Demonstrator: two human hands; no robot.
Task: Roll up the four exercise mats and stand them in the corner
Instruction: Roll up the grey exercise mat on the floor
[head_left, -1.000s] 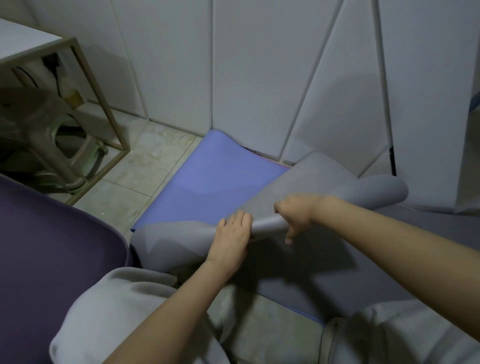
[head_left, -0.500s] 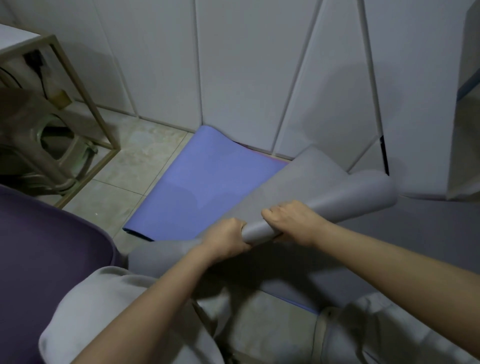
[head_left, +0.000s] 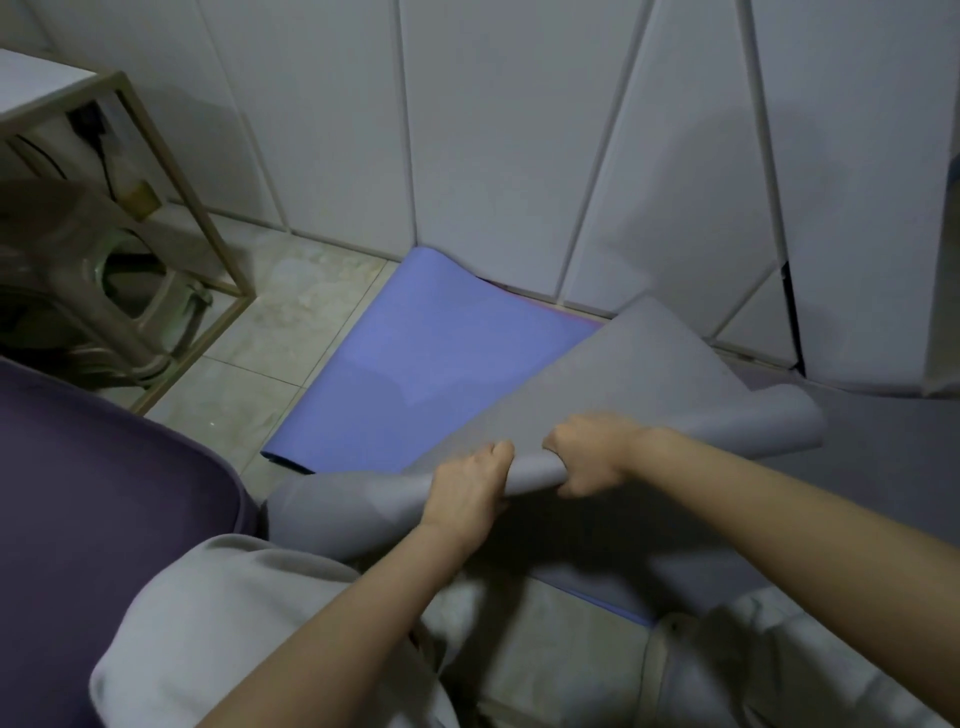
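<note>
— where's the mat you're working on?
— the soft grey exercise mat (head_left: 649, 395) is in front of my knees, partly rolled into a loose tube that runs from low left to upper right. i hold the tube up off the floor. its unrolled part slopes away from me, and the far corner comes up to the foot of the white panelled wall (head_left: 493, 130).
— and your fingers?
— my left hand (head_left: 467, 488) has its fingers curled over the top of the tube near its middle. the thumb is hidden underneath, so i can't tell how it lies. my right hand (head_left: 592, 454) is just beside it, wrapped round the tube with the knuckles toward me. a narrow strip of grey shows between the two hands.
— what's under it?
— a flat periwinkle-blue exercise mat (head_left: 415, 364) on the pale tiled floor (head_left: 291, 322), its far end against the wall. the grey tube crosses over its right side. under my right forearm lies a darker grey-violet surface (head_left: 857, 478); whether it's the same mat or another, i cannot tell.
— and to your left?
— a dark purple mat (head_left: 104, 493) with a rounded corner, just beside my left knee in light grey trousers (head_left: 234, 597). farther back, a table with a thin brass-coloured metal frame (head_left: 176, 171) stands near the wall, with a translucent plastic stool (head_left: 62, 228) under it.
</note>
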